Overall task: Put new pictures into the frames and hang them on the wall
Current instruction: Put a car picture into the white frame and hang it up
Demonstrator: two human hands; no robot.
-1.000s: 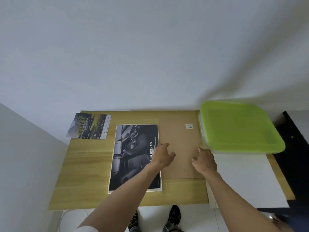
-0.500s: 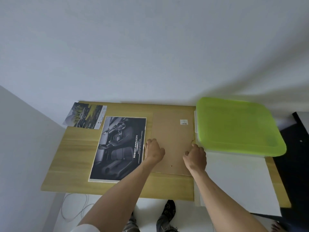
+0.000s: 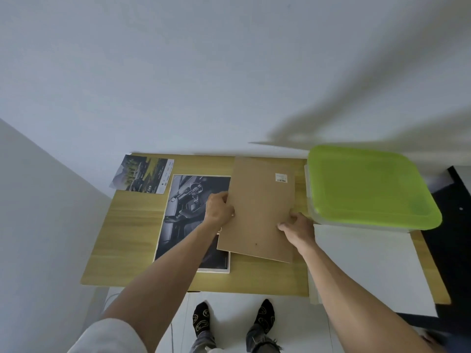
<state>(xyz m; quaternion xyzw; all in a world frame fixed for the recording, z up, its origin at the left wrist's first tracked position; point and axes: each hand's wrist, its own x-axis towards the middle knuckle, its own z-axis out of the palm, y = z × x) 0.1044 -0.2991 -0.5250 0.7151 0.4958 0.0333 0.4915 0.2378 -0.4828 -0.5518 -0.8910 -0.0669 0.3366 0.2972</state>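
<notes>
A person stands at a wooden table (image 3: 127, 238), seen from above by a head-worn camera. The left hand (image 3: 219, 210) grips the left edge of a brown backing board (image 3: 260, 212), its fingers curled around that edge. The right hand (image 3: 297, 226) grips the board's right edge, thumb on top and fingers tucked beneath. The board is held between both hands, lifted off the table and tilted, its near corner overlapping a picture below. A small white label (image 3: 281, 177) sits near the board's far right corner.

Under the left hand and forearm lies a black-and-white print (image 3: 183, 212) of a car interior, flat on the table with a white border. Beyond it, at the far left corner of the table, lies a smaller colour print (image 3: 142, 177) of a landscape.

To the right of the board stands a clear plastic box with a lime-green lid (image 3: 369, 187). In front of that box lies a large white sheet (image 3: 364, 268), reaching past the table's near edge.

Below the table edge, two feet in dark patterned socks (image 3: 201, 317) stand on a pale floor. A plain white wall (image 3: 204, 72) rises behind the table.
</notes>
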